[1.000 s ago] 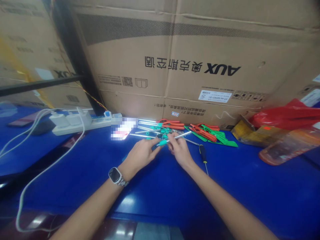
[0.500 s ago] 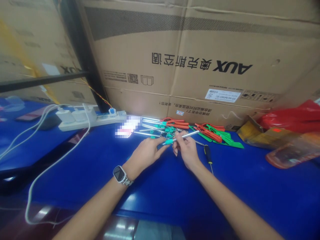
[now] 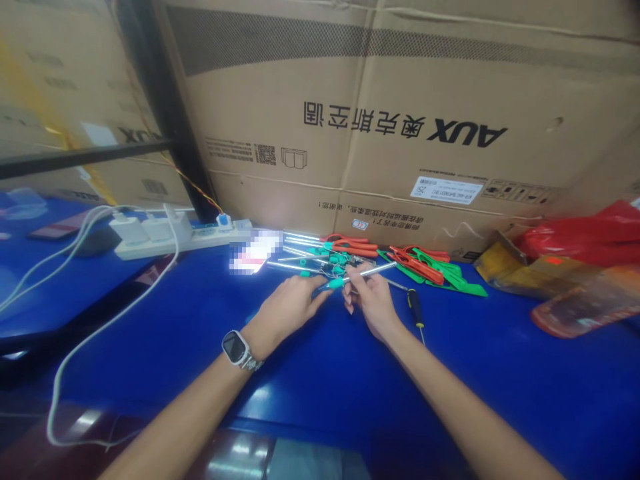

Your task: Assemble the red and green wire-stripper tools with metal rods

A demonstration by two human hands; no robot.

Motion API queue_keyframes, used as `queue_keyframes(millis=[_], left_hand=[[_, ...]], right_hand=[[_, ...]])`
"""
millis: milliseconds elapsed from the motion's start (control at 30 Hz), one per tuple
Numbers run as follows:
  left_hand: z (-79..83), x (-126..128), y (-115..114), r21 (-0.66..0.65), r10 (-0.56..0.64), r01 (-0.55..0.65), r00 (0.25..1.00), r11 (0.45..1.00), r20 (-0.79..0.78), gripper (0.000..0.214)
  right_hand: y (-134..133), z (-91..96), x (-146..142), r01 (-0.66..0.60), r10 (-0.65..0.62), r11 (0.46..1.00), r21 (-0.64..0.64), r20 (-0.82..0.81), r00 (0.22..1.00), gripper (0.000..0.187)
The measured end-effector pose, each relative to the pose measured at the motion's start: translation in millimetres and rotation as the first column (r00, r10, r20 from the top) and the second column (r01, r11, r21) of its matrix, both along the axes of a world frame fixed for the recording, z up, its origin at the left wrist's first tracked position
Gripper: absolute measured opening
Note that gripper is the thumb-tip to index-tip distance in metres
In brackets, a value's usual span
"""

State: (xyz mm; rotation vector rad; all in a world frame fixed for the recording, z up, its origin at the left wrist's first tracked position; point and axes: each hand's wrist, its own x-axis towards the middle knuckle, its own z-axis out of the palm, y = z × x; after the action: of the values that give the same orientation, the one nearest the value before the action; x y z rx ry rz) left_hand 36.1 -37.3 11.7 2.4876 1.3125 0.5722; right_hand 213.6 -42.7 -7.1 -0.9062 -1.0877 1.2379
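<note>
A slim silvery rod with a teal sleeve [image 3: 336,283] lies slantwise between my hands, its bare end pointing up to the right. My left hand [image 3: 293,300], with a watch on the wrist, is closed on the rod's lower left end, which the fingers partly hide. Around the shaft just right of the sleeve, my right hand [image 3: 369,293] has its thumb and fingers closed. Behind the hands is a pile of similar metal rods [image 3: 303,240] with teal parts. A screwdriver with a black and yellow handle [image 3: 414,308] rests right of my right hand.
Orange-red plastic handles [image 3: 353,245] and green plastic pieces [image 3: 450,272] lie at the back. A large cardboard box [image 3: 280,87] stands behind the blue table [image 3: 450,400]. At left is a white power strip [image 3: 200,239] with cables; a bright, blurred-out screen [image 3: 257,252] lies beside it.
Both hands stay closed on the rod, which has shifted very slightly left. My left hand and wrist have also moved a little to the left.
</note>
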Motion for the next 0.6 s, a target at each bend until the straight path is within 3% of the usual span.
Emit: queue_keyframes(millis=[267,500,600], left_hand=[[2.7,0.2,-3.3,0.0,-0.043,0.043,0.998,0.999,0.038,0.028],[0.3,2.6,-3.2,-0.061,0.031,-0.03,0.999,0.998,0.014,0.02],[-1.2,4.2,-3.6,-0.086,0.052,-0.044,0.995,0.995,0.083,0.035]], right_hand=[[-2.8,2.1,-2.1,-0.043,0.044,0.999,-0.024,0.009,0.999,0.041],[-4.5,-0.8,-8.5,-0.059,0.059,0.998,0.004,0.04,0.997,0.034],[-4.0,-3.4,-12.4,-0.063,0.063,0.998,0.009,0.035,0.997,0.034]])
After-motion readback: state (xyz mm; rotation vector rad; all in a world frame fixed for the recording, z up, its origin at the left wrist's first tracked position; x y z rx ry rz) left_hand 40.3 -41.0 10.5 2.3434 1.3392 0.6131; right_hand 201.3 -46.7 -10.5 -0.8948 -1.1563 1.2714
